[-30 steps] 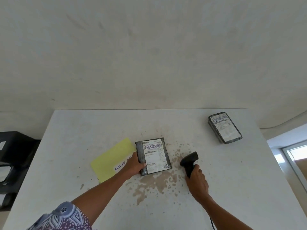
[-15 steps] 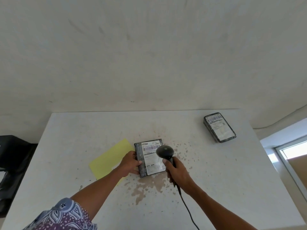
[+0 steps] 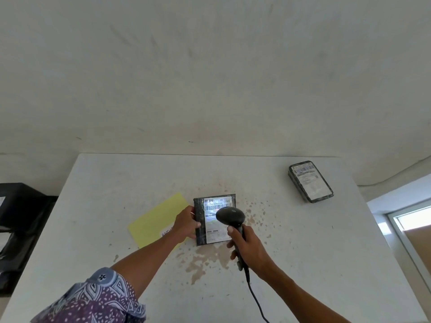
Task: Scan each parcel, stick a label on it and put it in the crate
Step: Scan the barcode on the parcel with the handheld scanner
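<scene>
Black plastic wrap covers the flat square parcel (image 3: 215, 234), which lies near the middle of the white worktop (image 3: 303, 241), white barcode label up. Its left edge is gripped by the left hand (image 3: 186, 223), over a pale yellow paper sheet (image 3: 158, 217). A black corded scanner (image 3: 230, 216) is held by the right hand (image 3: 249, 245), curled round the handle, head above the label, where glare is seen. For a clean read, the head is best tilted off the glossy wrap and aimed along the barcode while the parcel is pinned flat. A second wrapped parcel (image 3: 310, 181) lies near the far right corner.
</scene>
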Tool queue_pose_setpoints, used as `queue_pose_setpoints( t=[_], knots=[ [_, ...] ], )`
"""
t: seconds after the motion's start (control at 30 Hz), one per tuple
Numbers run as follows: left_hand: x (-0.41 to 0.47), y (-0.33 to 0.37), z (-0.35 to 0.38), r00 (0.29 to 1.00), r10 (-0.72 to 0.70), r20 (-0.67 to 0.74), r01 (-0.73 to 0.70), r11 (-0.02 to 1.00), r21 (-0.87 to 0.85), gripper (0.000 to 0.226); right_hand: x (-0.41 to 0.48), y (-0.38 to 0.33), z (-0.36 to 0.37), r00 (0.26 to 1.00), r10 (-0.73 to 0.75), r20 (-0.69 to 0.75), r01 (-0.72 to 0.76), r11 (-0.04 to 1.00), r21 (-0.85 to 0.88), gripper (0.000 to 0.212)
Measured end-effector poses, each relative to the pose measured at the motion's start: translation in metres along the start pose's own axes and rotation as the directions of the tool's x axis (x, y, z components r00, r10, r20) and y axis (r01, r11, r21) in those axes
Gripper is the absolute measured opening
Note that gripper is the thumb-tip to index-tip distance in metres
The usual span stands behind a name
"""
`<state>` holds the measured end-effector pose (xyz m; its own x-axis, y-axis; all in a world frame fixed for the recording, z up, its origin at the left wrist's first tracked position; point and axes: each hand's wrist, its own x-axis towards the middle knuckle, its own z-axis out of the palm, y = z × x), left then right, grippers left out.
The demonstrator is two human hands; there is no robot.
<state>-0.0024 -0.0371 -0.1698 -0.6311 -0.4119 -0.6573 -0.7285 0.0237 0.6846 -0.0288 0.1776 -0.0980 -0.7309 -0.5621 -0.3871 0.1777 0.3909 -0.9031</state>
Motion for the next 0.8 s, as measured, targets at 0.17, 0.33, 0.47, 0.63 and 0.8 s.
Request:
queue_pose_setpoints(
  t=[0.17, 0.33, 0.47, 0.63, 0.8],
  knots=[
    [0.0023, -0.0019, 0.0005, 1.000, 0.002, -0.009, -0.002, 1.000, 0.009, 0.046, -0.0035, -0.0020, -0.0004, 1.000, -0.009, 0.003, 0.009, 1.000, -0.002, 0.014],
    [0.0044, -0.0017, 0.0010, 1.000, -0.003, -0.010, 0.003, 1.000, 0.012, 0.048, -0.0044, -0.0017, -0.0020, 1.000, 0.023, 0.002, -0.023, 1.000, 0.009, 0.024],
    [0.0053, -0.0008, 0.0007, 1.000, -0.012, 0.005, 0.012, 1.000, 0.003, 0.050, -0.0018, -0.0014, -0.0022, 0.999, 0.051, 0.005, -0.051, 0.998, 0.035, 0.027],
    [0.0054, -0.0011, 0.0009, 1.000, -0.004, -0.011, 0.004, 1.000, 0.023, 0.050, 0.0022, -0.0010, 0.0002, 0.998, 0.067, -0.012, -0.067, 0.997, 0.049, 0.036],
    [0.0078, -0.0016, 0.0015, 1.000, 0.007, -0.024, -0.006, 0.999, 0.051, 0.050, 0.0032, 0.0005, -0.0006, 0.997, 0.076, -0.006, -0.075, 0.995, 0.066, 0.039]
  ],
)
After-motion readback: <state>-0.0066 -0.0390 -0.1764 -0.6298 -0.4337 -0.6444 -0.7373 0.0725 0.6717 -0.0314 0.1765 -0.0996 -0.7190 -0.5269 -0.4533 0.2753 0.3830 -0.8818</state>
